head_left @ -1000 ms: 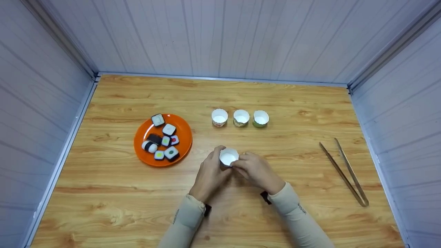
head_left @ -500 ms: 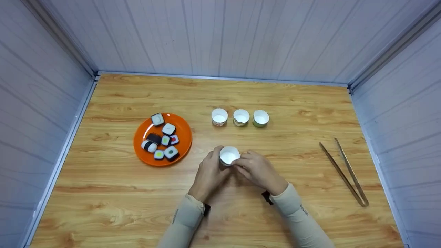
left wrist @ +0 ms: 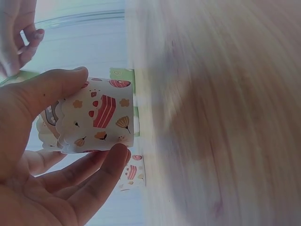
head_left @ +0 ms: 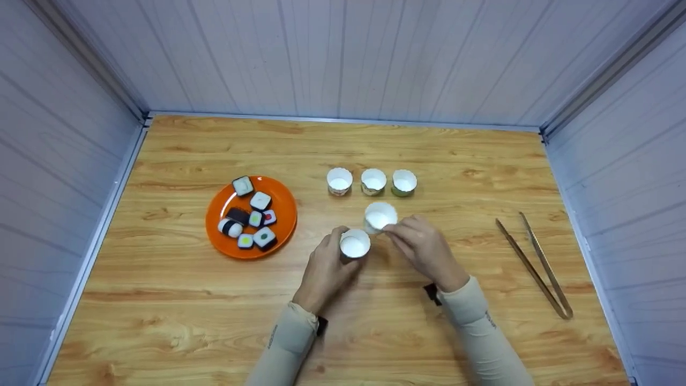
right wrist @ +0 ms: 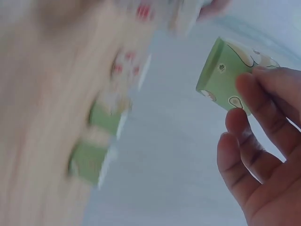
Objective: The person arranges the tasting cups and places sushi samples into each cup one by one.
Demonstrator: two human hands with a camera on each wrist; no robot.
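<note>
My left hand (head_left: 324,273) grips a white baking cup (left wrist: 99,115) printed with red cake slices, its thumb and fingers around the side. A second scalloped rim shows at its mouth in the left wrist view, apparently from a nested cup. Just beyond and to the right, my right hand (head_left: 429,252) pinches a green baking cup (right wrist: 225,70) with avocado prints by its rim. That cup is in the air, apart from the left hand's cup. Farther back, a cake-print cup (head_left: 340,181), a green-based cup (head_left: 373,181) and a green cup (head_left: 404,183) stand in a row.
An orange plate (head_left: 285,225) with several toy sushi pieces (head_left: 261,201) lies to the left. Metal tongs (head_left: 541,268) lie spread at the right on the wooden table (head_left: 187,321). Pale panels (head_left: 343,59) wall the back and sides.
My right hand has drawn the green cup out of the left hand's cup and moved it up and to the right. The left hand has stayed nearly in place.
</note>
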